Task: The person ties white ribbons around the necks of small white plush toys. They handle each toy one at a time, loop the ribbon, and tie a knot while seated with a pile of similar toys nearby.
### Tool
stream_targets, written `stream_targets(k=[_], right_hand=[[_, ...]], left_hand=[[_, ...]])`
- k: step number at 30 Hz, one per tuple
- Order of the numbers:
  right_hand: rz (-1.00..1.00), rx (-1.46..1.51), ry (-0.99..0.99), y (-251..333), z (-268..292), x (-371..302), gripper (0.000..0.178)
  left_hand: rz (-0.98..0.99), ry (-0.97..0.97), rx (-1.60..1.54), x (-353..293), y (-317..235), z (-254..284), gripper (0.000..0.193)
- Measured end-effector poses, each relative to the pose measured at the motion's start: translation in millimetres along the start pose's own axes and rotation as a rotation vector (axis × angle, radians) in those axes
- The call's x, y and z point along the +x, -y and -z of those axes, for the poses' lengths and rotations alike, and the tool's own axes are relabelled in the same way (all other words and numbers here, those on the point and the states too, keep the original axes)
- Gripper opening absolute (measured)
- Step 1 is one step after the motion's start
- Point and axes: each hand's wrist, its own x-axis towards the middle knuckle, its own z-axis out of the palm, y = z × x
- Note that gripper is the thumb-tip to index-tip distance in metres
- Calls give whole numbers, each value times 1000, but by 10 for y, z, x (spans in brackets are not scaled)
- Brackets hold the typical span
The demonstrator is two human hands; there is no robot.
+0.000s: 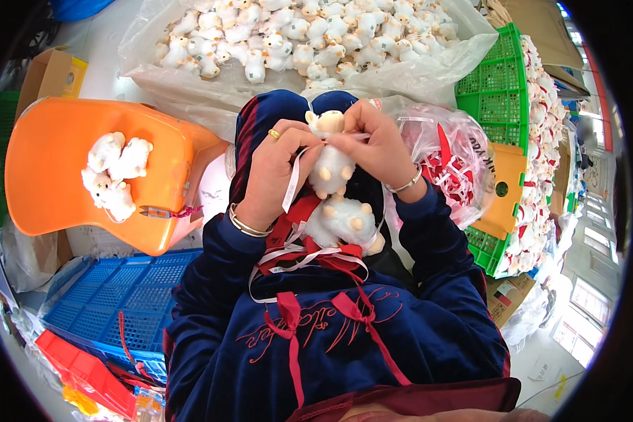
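Observation:
A small white plush sheep (330, 172) with cream muzzle and feet is upright above my lap, between my hands. My left hand (278, 165) is closed at its neck, pinching a white ribbon (292, 179) whose tail hangs down. On the other side my right hand (383, 144) pinches the ribbon at the neck, thumb and fingertips pressed together. The exact crossing of the ribbon is hidden by my fingertips. More plush sheep (348, 219) lie on my lap below, next to red and white ribbons (309, 257).
A heap of plush sheep (274, 42) fills a plastic sheet ahead. Left, an orange chair (49, 162) carries several plush sheep and small thread snips (158, 212); a blue crate (119, 302) is nearer. Right are a bag of red and white ribbons (446, 169) and a green crate (496, 91).

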Motion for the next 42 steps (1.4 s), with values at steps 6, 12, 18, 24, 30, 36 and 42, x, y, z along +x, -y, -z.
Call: stream_targets(k=[6,12,18,24,30,36,42], right_hand=[[153,-114,9,95,-121,-42,13],[197,-235,-147,-14,-221,-135,12],[229,-276,-206,-30,-279,-207,12],[179,-222,-241,-51,-304,-244,13],[64,-159,-162,-16,-214,-233,11],[-6,-155,-32,131,-30,-236,10],[-65,-102,-49,36,-13,-228,16]], left_hand=[[116,63,-139,-49,6,-18,19],[-69,231,-190,-5,74,88,14],[596,417,-478,91,-16,234,9],[542,326,-294,103,-88,101,10],[599,277,-414,59,-101,43,11],[321,222,-239,-29,13,-47,12],[368,166,-237,-56,-33,-121,14]])
